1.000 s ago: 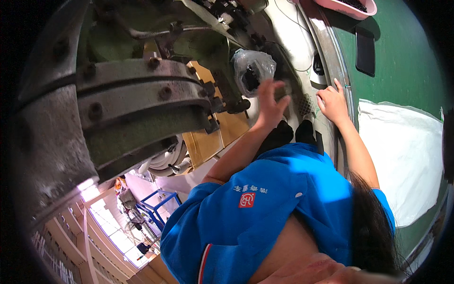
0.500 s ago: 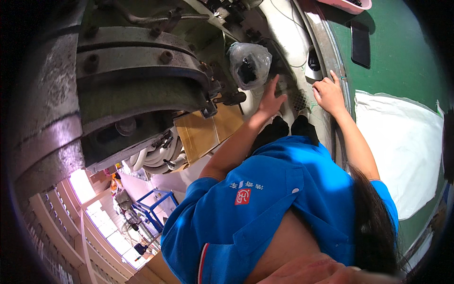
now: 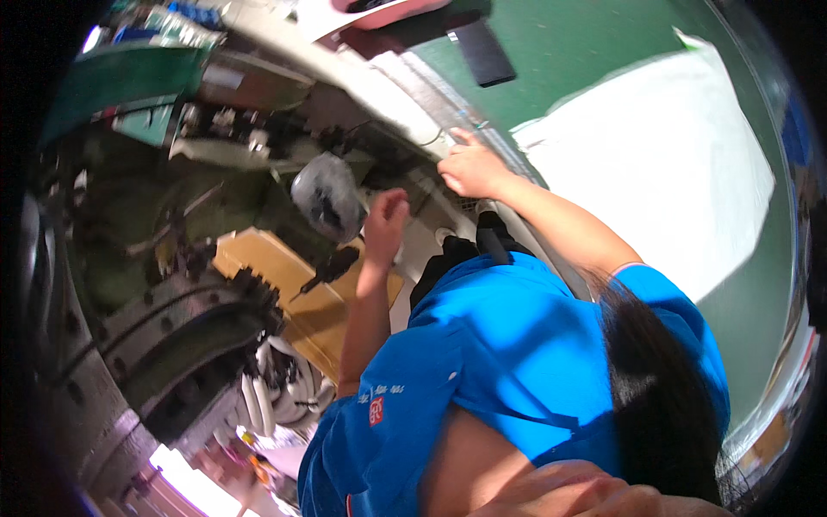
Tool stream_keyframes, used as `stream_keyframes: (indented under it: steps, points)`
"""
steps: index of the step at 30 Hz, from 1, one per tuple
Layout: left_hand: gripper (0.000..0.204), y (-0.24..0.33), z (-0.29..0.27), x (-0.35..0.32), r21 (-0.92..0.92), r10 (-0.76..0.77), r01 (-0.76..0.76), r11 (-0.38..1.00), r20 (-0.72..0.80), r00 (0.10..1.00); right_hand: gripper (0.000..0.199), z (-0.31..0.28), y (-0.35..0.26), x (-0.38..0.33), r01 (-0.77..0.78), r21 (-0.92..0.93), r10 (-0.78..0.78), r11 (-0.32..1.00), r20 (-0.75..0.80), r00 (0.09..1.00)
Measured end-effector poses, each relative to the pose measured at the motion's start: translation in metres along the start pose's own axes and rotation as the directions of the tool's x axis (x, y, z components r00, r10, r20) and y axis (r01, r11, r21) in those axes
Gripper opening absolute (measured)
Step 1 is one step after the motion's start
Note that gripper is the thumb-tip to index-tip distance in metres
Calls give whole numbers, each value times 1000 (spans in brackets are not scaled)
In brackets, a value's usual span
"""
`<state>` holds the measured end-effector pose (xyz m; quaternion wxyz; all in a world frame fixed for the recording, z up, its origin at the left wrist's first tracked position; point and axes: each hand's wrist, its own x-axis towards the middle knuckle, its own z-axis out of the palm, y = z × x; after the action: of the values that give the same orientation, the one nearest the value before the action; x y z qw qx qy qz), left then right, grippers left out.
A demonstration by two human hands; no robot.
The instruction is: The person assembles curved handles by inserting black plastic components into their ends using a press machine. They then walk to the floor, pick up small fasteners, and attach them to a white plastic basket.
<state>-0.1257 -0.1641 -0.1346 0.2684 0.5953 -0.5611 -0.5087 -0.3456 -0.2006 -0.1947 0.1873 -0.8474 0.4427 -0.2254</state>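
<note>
My left hand (image 3: 385, 226) is raised beside a clear plastic bag (image 3: 328, 198) with dark contents, which hangs by the machine. Its fingers look loosely curled in, a little blurred, and I see nothing in them. My right hand (image 3: 472, 168) rests at the metal edge (image 3: 457, 108) of the green table. The fingers are bent, with one stretched out toward the edge, and no held thing shows.
On the green table (image 3: 568, 52) lie a black phone (image 3: 482, 53) and a large white sheet (image 3: 659, 164); a pink tub (image 3: 388, 15) stands behind. A dark machine (image 3: 185, 332) fills the left, near a cardboard box (image 3: 293, 302) and white hoses (image 3: 276, 383).
The view has swung round, showing more of the machine's far side. My left hand has gone from spread fingers to curled ones. My right hand remains at the table edge.
</note>
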Motion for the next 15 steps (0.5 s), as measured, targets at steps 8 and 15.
stream_keyframes:
  steps: [8,15]
  points:
    - [24,46,87,-5,79,-20,-37,996,615,788,25,-14,3,-22,-27,29,38,999,-488,872]
    - [20,43,84,-6,-91,32,38,995,655,755,68,-75,-10,-145,-758,-66,687,649,-378,621]
